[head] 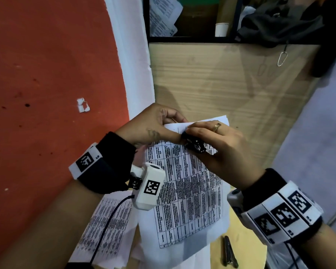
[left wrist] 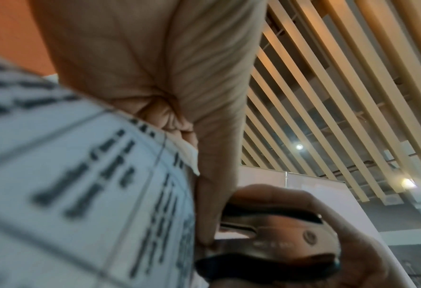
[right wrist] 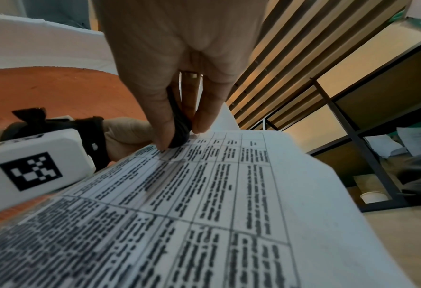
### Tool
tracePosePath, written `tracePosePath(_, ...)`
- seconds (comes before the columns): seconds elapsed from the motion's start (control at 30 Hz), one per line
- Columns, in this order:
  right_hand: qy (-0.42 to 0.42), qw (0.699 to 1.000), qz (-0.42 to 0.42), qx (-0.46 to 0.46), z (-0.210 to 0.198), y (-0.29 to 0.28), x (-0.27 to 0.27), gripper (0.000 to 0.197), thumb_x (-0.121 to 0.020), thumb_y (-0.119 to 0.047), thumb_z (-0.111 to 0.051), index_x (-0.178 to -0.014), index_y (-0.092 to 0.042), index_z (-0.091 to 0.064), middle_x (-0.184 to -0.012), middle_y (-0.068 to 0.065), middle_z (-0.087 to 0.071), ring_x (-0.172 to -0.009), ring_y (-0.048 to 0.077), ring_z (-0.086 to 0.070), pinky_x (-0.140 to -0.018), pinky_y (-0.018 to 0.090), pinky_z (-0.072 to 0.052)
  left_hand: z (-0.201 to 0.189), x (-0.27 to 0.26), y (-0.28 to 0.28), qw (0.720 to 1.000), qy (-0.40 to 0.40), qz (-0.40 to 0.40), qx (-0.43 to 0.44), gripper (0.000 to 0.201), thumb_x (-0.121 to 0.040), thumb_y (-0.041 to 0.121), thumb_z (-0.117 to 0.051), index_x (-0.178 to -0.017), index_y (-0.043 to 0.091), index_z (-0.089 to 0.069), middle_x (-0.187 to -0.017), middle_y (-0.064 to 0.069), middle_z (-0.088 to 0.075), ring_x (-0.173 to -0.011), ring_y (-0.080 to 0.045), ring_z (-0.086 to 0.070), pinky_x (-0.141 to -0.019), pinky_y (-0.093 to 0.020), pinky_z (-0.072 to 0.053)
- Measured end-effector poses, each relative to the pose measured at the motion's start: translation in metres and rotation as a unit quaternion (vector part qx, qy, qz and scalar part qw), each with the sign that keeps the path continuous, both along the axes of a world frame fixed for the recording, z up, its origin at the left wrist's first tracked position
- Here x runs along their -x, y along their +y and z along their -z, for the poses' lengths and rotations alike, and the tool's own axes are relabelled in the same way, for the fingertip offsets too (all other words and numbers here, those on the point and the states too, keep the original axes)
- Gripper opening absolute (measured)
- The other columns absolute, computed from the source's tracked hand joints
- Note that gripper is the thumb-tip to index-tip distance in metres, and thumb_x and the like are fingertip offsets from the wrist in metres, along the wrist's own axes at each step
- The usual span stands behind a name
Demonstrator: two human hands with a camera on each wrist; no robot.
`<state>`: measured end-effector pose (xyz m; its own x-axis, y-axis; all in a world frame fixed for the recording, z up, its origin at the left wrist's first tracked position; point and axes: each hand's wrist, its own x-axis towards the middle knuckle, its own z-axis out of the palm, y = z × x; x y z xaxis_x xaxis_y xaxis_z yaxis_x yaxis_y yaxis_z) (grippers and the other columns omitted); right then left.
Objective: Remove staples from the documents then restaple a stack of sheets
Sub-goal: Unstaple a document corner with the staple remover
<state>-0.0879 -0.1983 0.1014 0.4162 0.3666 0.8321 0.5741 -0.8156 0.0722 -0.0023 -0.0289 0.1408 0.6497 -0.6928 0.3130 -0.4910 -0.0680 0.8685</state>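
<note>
1. Documents: one white printed sheet with a black-ruled table [head: 186,191] is held up at mid-frame, above one loose pile of printed white sheets [head: 107,226] on the bench at lower left.
2. One left hand [head: 151,125] pinches the sheet's top corner, fingers curled.
3. One right hand [head: 215,144] grips one black-and-metal staple remover [head: 195,145], fingers closed round it, at that same corner.
4. One dark metal tool [head: 229,252] lies on the tan wooden bench [head: 221,84], lower right.
</note>
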Motion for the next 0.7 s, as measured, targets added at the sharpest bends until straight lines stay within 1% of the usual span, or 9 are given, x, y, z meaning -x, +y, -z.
tracePosePath(0.1,-0.003,1.0,-0.008,-0.002,0.0,0.0,0.0,0.03,-0.07,-0.003,-0.076,-0.099,-0.002,-0.069,-0.099,0.008,-0.069,-0.087,0.029,-0.066,-0.068,0.04,-0.054,0.001,-0.002,0.001,1.0,0.006,0.009,-0.001,0.026,-0.056,0.002,-0.076,-0.08,0.011,-0.069,-0.068,-0.003,-0.071,-0.067,-0.015,-0.062,-0.065,-0.02,-0.05)
tracePosePath(0.17,0.002,1.0,-0.011,-0.011,-0.001,0.001,0.0,0.026,-0.072,-0.006,-0.075,-0.097,-0.002,-0.069,-0.097,0.007,-0.069,-0.085,0.029,-0.066,-0.068,0.039,-0.053,0.001,-0.002,0.002,1.0,0.005,0.016,-0.004,0.027,-0.056,0.003,-0.078,-0.081,0.009,-0.069,-0.071,-0.005,-0.072,-0.07,-0.018,-0.062,-0.066,-0.021,-0.051)
tracePosePath(0.23,0.013,0.999,-0.016,-0.025,-0.001,0.002,0.002,0.024,-0.074,-0.01,-0.075,-0.096,-0.004,-0.07,-0.096,0.006,-0.069,-0.083,0.027,-0.065,-0.068,0.038,-0.051,0.001,-0.003,0.003,1.0,0.01,0.027,-0.01,0.029,-0.058,-0.004,-0.081,-0.083,0.006,-0.069,-0.071,-0.004,-0.072,-0.068,-0.015,-0.064,-0.065,-0.019,-0.051)
tracePosePath(0.33,0.036,0.998,-0.028,-0.035,-0.003,0.001,0.002,0.023,-0.073,-0.014,-0.076,-0.094,-0.005,-0.069,-0.092,0.004,-0.068,-0.08,0.024,-0.065,-0.068,0.037,-0.051,0.0,-0.002,0.005,0.999,0.012,0.046,-0.022,0.026,-0.065,-0.011,-0.075,-0.083,0.006,-0.067,-0.071,-0.001,-0.072,-0.064,-0.009,-0.064,-0.063,-0.016,-0.051)
tracePosePath(0.47,0.059,0.997,-0.041,0.006,-0.016,-0.005,-0.004,0.025,-0.071,-0.016,-0.077,-0.093,-0.005,-0.07,-0.089,0.004,-0.07,-0.077,0.021,-0.064,-0.067,0.03,-0.049,-0.002,-0.003,0.006,0.998,0.012,0.06,-0.019,0.027,-0.062,-0.006,-0.078,-0.084,0.007,-0.068,-0.074,-0.001,-0.073,-0.068,-0.009,-0.065,-0.068,-0.018,-0.052)
tracePosePath(0.53,0.066,0.997,-0.05,-0.002,-0.021,-0.008,-0.006,0.026,-0.071,-0.017,-0.077,-0.093,-0.005,-0.07,-0.09,0.004,-0.07,-0.077,0.02,-0.064,-0.067,0.029,-0.05,-0.003,-0.004,0.005,0.998,0.016,0.063,-0.002,0.029,-0.056,0.002,-0.081,-0.082,0.008,-0.069,-0.073,0.0,-0.073,-0.068,-0.009,-0.066,-0.067,-0.018,-0.052)
tracePosePath(0.6,0.079,0.994,-0.066,-0.035,-0.021,-0.01,-0.006,0.027,-0.072,-0.017,-0.077,-0.095,-0.004,-0.07,-0.09,0.002,-0.069,-0.078,0.015,-0.063,-0.069,0.024,-0.051,-0.002,-0.005,0.003,0.998,0.024,0.06,0.018,0.029,-0.055,0.009,-0.078,-0.082,0.008,-0.068,-0.072,0.0,-0.072,-0.067,-0.009,-0.065,-0.066,-0.017,-0.052)
tracePosePath(0.67,0.103,0.988,-0.085,-0.084,-0.017,-0.011,-0.004,0.028,-0.072,-0.015,-0.077,-0.097,-0.005,-0.07,-0.09,0.0,-0.067,-0.078,0.008,-0.061,-0.07,0.013,-0.05,0.0,-0.005,0.0,0.998,0.021,0.054,0.029,0.028,-0.056,0.01,-0.076,-0.083,0.008,-0.068,-0.071,0.0,-0.071,-0.066,-0.01,-0.063,-0.065,-0.017,-0.051)
tracePosePath(0.7,0.114,0.983,-0.092,-0.112,-0.015,-0.011,-0.003,0.029,-0.071,-0.016,-0.078,-0.097,-0.005,-0.07,-0.089,-0.001,-0.067,-0.079,0.006,-0.061,-0.07,0.01,-0.049,0.002,-0.006,-0.001,0.998,0.016,0.049,0.033,0.027,-0.056,0.011,-0.076,-0.082,0.008,-0.068,-0.071,0.0,-0.071,-0.066,-0.01,-0.062,-0.065,-0.017,-0.05)
